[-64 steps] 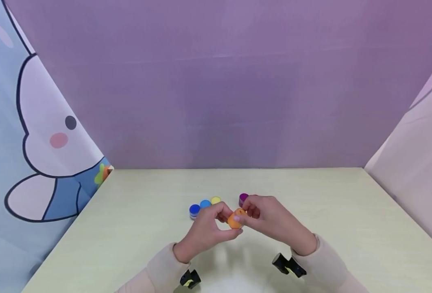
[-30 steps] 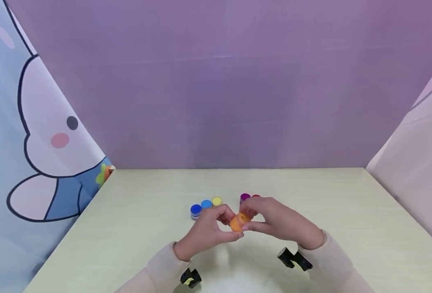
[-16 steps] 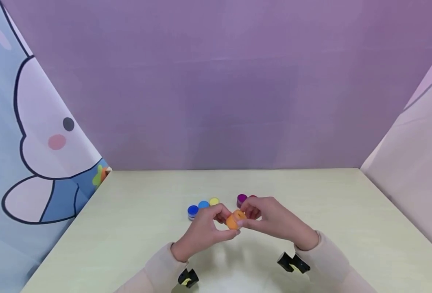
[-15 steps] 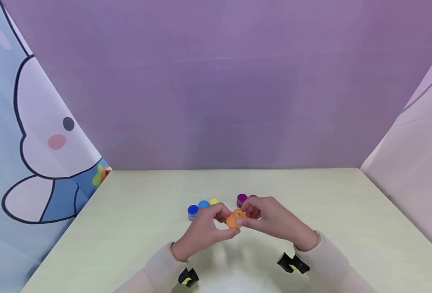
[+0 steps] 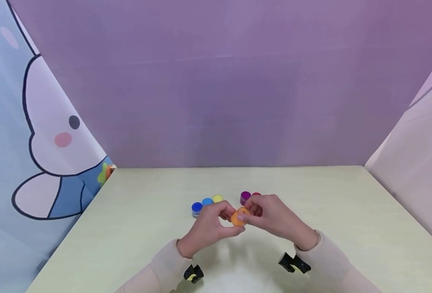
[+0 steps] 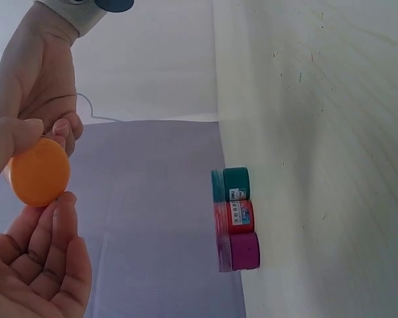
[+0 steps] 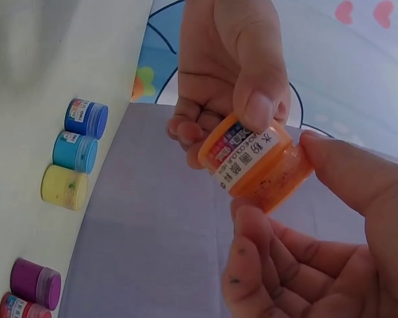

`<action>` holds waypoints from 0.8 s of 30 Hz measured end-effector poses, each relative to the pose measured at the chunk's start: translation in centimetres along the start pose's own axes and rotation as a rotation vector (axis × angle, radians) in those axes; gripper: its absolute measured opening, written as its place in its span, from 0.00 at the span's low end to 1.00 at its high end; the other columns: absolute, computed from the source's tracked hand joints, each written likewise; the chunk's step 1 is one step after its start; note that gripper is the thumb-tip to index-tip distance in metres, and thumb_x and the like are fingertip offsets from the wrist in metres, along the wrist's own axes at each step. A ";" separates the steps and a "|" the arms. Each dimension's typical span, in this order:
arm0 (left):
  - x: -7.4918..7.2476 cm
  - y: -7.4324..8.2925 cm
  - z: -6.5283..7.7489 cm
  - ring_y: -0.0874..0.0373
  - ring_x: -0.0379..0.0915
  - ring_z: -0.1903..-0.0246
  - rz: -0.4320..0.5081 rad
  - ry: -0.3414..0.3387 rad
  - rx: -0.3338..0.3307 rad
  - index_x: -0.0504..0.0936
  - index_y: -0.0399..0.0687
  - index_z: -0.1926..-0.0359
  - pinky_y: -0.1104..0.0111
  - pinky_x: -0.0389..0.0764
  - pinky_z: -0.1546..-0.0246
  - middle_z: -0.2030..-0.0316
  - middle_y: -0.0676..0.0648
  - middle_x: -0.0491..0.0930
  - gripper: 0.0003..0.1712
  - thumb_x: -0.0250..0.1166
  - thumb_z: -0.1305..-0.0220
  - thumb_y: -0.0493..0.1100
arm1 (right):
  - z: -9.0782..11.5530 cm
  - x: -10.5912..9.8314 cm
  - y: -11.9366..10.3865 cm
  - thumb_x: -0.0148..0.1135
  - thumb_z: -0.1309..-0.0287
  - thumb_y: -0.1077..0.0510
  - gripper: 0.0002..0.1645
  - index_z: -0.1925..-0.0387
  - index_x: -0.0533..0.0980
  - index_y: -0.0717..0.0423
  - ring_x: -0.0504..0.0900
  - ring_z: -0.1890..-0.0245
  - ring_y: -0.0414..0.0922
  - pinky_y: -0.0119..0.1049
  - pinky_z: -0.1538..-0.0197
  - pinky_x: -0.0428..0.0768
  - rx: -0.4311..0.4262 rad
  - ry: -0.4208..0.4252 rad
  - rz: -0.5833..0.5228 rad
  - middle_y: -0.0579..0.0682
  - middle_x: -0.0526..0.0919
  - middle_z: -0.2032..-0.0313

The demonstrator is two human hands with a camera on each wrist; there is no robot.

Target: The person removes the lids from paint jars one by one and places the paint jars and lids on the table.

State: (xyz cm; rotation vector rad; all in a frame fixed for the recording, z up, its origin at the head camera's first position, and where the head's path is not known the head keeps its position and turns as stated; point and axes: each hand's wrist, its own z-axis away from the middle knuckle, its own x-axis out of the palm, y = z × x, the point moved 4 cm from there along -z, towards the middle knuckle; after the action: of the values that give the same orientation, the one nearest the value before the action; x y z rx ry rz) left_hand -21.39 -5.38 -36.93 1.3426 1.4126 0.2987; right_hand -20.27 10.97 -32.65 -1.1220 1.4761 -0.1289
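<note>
An orange paint jar (image 5: 237,219) is held above the table between both hands. My left hand (image 5: 209,226) grips its labelled body with thumb and fingers. From the other side my right hand (image 5: 272,216) pinches the jar's clear-edged lid end. In the right wrist view the jar (image 7: 233,163) lies tilted, its printed label facing the camera and orange smears showing in the clear part. The left wrist view shows its round orange base (image 6: 41,173). Lid and body appear joined.
Behind the left hand stand dark blue (image 5: 196,209), light blue (image 5: 207,201) and yellow (image 5: 217,198) paint jars. Beyond the right hand are purple (image 5: 245,197) and red (image 5: 256,194) jars, plus a teal jar (image 6: 235,184) seen from the left wrist. A purple cloth (image 5: 238,101) hangs behind the table.
Both hands keep hold of the orange jar. The right thumb and fingers shift around its end and the jar's tilt varies slightly. The other jars stay put; the head view sways a little.
</note>
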 end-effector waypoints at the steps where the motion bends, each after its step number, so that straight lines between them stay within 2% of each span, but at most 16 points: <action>1: 0.0 -0.1 0.0 0.67 0.76 0.68 -0.002 -0.004 0.001 0.79 0.52 0.67 0.65 0.80 0.63 0.70 0.60 0.80 0.14 0.74 0.52 0.47 | 0.0 0.0 0.0 0.66 0.45 0.52 0.10 0.70 0.78 0.55 0.73 0.78 0.33 0.28 0.73 0.76 -0.012 -0.011 -0.005 0.39 0.78 0.77; 9: 0.3 -0.5 -0.1 0.60 0.77 0.68 0.012 -0.023 -0.012 0.80 0.51 0.67 0.66 0.81 0.65 0.70 0.59 0.81 0.13 0.75 0.52 0.47 | 0.1 -0.1 0.5 0.67 0.46 0.52 0.11 0.66 0.76 0.55 0.76 0.74 0.33 0.29 0.68 0.78 -0.119 -0.081 -0.040 0.39 0.79 0.74; 16: 0.4 -0.9 0.0 0.52 0.78 0.66 0.018 -0.038 -0.065 0.79 0.51 0.67 0.67 0.79 0.64 0.70 0.59 0.80 0.14 0.75 0.52 0.47 | 0.2 -0.2 0.9 0.66 0.46 0.54 0.17 0.55 0.79 0.56 0.80 0.64 0.36 0.31 0.59 0.80 -0.240 -0.125 -0.030 0.42 0.82 0.64; 22: 0.5 -1.0 -0.1 0.62 0.76 0.68 0.004 -0.039 -0.060 0.79 0.53 0.66 0.69 0.79 0.65 0.70 0.60 0.80 0.14 0.74 0.51 0.48 | 0.2 -0.3 1.7 0.66 0.47 0.54 0.20 0.52 0.78 0.56 0.78 0.64 0.37 0.31 0.59 0.80 -0.354 -0.111 -0.028 0.44 0.83 0.60; 24: 0.5 -1.0 -0.2 0.60 0.75 0.68 0.007 -0.041 -0.059 0.79 0.53 0.66 0.68 0.79 0.65 0.70 0.60 0.80 0.14 0.74 0.52 0.48 | 0.2 -0.4 1.9 0.65 0.47 0.54 0.20 0.51 0.77 0.55 0.78 0.63 0.36 0.30 0.59 0.80 -0.396 -0.108 -0.025 0.44 0.83 0.59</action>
State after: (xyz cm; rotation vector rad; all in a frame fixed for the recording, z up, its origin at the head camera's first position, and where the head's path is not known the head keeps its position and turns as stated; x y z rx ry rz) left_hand -21.92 -5.18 -37.88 1.2985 1.3554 0.3133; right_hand -21.21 12.36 -33.66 -1.4409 1.4252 0.2133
